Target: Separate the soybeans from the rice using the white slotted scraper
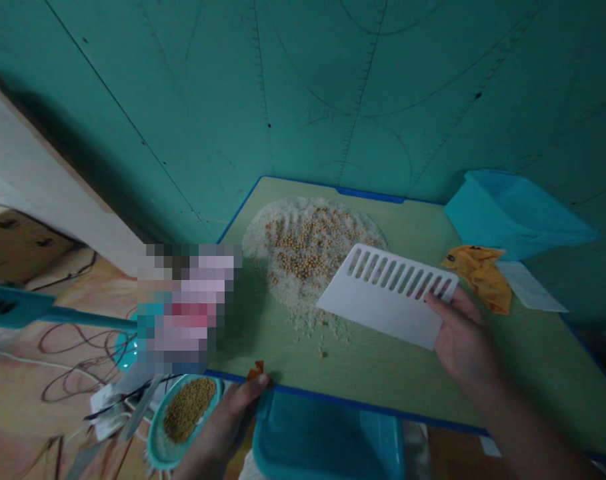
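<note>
Right hand [465, 343]: pinches white scraper [383, 307] by one end, leaving its long edge free at grains [310, 208] and beans [300, 257] on table [383, 383] | Left hand [227, 413]: at near table edge, perhaps for steadiness; fingers hidden, cannot tell whether gripping

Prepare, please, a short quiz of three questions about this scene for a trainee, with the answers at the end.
1. Multiple choice: what does the right hand hold?
A) a metal spoon
B) a white slotted scraper
C) a wooden brush

2. True or false: the mixed heap of pale and brown grains lies on the floor.

3. Fill in: from the wearer's view, the crumpled orange cloth lies to the ____ of the mixed heap.

Key:
1. B
2. False; it lies on the table.
3. right
</note>
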`<state>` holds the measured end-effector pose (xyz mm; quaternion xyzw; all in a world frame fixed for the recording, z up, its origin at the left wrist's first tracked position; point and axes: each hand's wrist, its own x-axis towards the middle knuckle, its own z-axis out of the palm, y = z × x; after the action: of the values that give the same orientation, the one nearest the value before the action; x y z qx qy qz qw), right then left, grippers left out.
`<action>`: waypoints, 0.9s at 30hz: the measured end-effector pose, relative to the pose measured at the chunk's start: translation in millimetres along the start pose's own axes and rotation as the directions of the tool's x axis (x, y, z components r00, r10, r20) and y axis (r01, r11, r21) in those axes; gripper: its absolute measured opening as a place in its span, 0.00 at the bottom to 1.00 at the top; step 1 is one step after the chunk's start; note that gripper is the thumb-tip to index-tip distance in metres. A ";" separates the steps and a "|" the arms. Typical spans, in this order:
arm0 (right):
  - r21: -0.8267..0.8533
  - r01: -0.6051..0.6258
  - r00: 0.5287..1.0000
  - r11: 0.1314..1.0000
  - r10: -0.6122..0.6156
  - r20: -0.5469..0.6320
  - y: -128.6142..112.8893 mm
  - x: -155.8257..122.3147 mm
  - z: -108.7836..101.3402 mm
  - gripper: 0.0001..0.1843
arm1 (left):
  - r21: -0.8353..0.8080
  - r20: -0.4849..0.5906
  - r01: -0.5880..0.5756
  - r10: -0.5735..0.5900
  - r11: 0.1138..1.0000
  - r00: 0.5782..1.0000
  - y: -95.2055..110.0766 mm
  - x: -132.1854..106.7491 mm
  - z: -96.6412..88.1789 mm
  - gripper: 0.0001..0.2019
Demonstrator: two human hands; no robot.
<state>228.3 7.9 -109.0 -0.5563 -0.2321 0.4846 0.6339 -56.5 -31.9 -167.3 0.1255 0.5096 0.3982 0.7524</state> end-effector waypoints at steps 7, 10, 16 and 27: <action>-0.070 -0.017 0.999 0.997 0.020 0.049 3.5 -0.9 -1.4 0.11 | 0.001 0.004 -0.010 0.010 1.000 1.000 1.6 -2.2 2.0 0.16; -0.068 -0.027 0.996 0.997 0.033 0.083 4.7 -2.0 -2.8 0.10 | 0.011 0.005 -0.006 0.006 1.000 1.000 1.1 -1.9 2.0 0.14; -0.071 -0.021 0.989 0.997 0.031 0.142 5.8 -2.9 -4.2 0.09 | -0.010 -0.003 -0.020 0.020 1.000 1.000 0.1 -0.6 0.2 0.11; -0.068 -0.050 0.975 0.996 0.063 0.211 6.9 -4.9 -5.0 0.08 | 0.000 -0.009 -0.035 0.035 0.999 0.999 -1.4 0.9 -0.7 0.11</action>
<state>228.0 0.6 -115.6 -0.5271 -0.2978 0.5517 0.5738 -56.2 -32.4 -169.0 0.1326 0.5108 0.4116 0.7430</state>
